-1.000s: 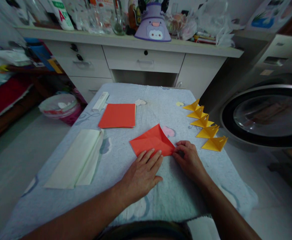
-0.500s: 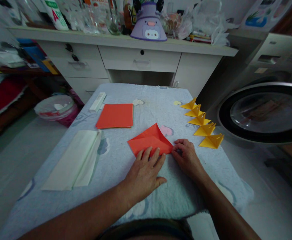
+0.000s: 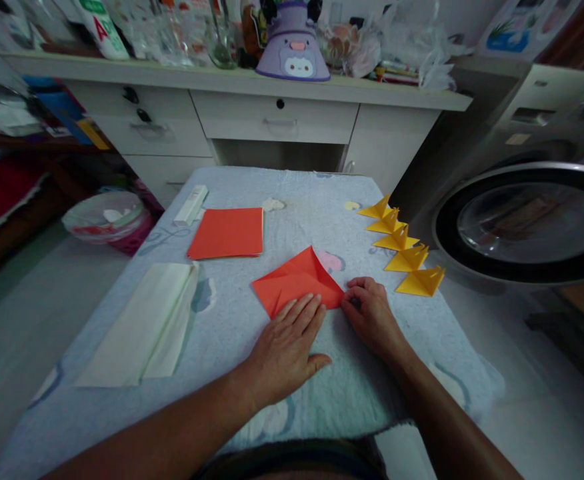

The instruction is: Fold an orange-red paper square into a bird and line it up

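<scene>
A folded sheet of red origami paper lies on the cloth-covered table in front of me, one corner pointing away. My left hand rests flat on its near edge, fingers stretched out and close together, thumb apart. At the paper's right corner my right hand pinches the tip between thumb and curled fingers. A stack of red paper squares lies beyond it to the left. Several folded yellow paper pieces stand in a row along the table's right side.
A folded whitish sheet lies at the left, with a small white box behind it. Beyond the table stands a white drawer cabinet. The open round door of a washing machine is close on the right; a bin stands left.
The fingers of my left hand have drawn together and slid slightly left along the paper's near edge. My right hand stays at the right corner. The whole view has shifted a little.
</scene>
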Available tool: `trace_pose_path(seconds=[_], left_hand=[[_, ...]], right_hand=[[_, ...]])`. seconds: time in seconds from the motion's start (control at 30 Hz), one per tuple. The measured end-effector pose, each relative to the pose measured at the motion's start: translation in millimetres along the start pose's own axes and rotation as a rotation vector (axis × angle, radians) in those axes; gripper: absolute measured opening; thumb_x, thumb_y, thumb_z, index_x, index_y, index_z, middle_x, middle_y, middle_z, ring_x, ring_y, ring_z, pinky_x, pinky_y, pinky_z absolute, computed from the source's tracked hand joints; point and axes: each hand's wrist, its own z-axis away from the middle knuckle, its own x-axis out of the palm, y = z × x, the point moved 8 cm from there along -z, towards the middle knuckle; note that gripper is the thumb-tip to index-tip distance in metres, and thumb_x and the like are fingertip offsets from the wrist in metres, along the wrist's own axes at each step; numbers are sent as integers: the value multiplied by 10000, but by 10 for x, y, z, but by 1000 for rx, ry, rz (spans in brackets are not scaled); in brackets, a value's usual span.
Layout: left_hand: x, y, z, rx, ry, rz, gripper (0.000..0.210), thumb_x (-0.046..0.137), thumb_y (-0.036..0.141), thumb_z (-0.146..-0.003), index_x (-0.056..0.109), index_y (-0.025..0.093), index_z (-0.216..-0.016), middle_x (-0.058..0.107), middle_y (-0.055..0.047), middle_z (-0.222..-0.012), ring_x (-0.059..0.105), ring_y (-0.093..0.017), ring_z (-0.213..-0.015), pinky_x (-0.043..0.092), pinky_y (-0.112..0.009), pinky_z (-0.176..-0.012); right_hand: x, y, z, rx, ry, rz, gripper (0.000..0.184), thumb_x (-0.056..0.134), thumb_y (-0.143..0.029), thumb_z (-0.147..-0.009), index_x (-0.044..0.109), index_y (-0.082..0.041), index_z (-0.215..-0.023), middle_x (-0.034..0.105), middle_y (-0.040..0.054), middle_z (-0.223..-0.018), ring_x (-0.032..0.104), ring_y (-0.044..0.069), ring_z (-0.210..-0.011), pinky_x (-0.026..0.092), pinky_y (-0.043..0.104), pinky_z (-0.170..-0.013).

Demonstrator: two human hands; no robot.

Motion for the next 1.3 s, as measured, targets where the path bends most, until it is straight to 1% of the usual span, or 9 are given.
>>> trace_pose_path(seconds=[0.07,0.2,0.5,0.6,0.73,0.87,0.97,1.17,1.3], left_hand=[[5,0,-1,8,-18,1,733,476,579,-915,312,152,-1488,321,-128,-1569,285,-256,-1450,241,-420,-1175],[11,1,-4,28,-48,-2,741,490,590,-905,273,217,-1508,281,-84,-1592,263,-265,-1458,223,-444,-1178],[10,-8,9,24,-30,19,713,378,611,-940,261,205,-1514,286,-73,-1590,247,-256,-1464,183,-434,-1185],[6,-9,-5,13,-47,37,712,368,621,-940,272,204,-1509,285,-68,-1590,257,-260,-1461,188,-436,-1185],[18,-10,-17,2,-90,48,727,430,608,-925,274,199,-1506,275,-73,-1593,257,-274,-1460,201,-447,-1181],[14,-4,-10,5,-92,51,735,452,596,-922,258,202,-1511,257,-75,-1599,244,-275,-1465,191,-453,-1185],[26,0,-7,4,-96,50,744,475,582,-917,252,197,-1513,253,-76,-1600,250,-274,-1463,190,-455,-1187],[30,-6,-18,-2,-72,35,744,486,567,-917,252,192,-1515,244,-82,-1602,241,-277,-1466,187,-453,-1188],[23,2,-27,-9,-76,36,739,484,566,-918,263,183,-1510,264,-83,-1596,247,-274,-1464,202,-452,-1183]], right_hand=[[-2,-8,-3,-8,4,5,127,595,-167,-812,668,-203,-715,603,98,-1037,536,257,-1000,403,434,-913],[-2,-18,-11,-15,-4,14,118,598,-159,-805,676,-203,-728,605,96,-1033,538,250,-998,406,424,-916],[1,7,-1,5,4,1,94,618,-147,-793,674,-195,-735,598,104,-1050,530,256,-1005,407,428,-918],[-19,28,8,8,5,-25,100,602,-157,-810,668,-196,-746,594,103,-1057,524,260,-1019,400,437,-927],[-66,58,28,-16,10,-105,104,554,-151,-822,641,-206,-814,595,90,-1054,526,255,-1031,401,443,-936],[-105,103,50,-30,23,-189,181,541,-104,-770,602,-213,-900,572,88,-1084,520,254,-1066,406,453,-952],[-118,133,65,-35,37,-216,214,549,-97,-756,593,-220,-926,547,88,-1114,508,258,-1099,407,464,-969],[-50,129,70,-49,14,-109,135,625,-135,-779,675,-222,-869,534,98,-1171,488,287,-1111,402,503,-973],[-24,119,23,-42,7,-33,85,632,-141,-811,689,-205,-803,563,113,-1145,501,290,-1089,415,489,-954]])
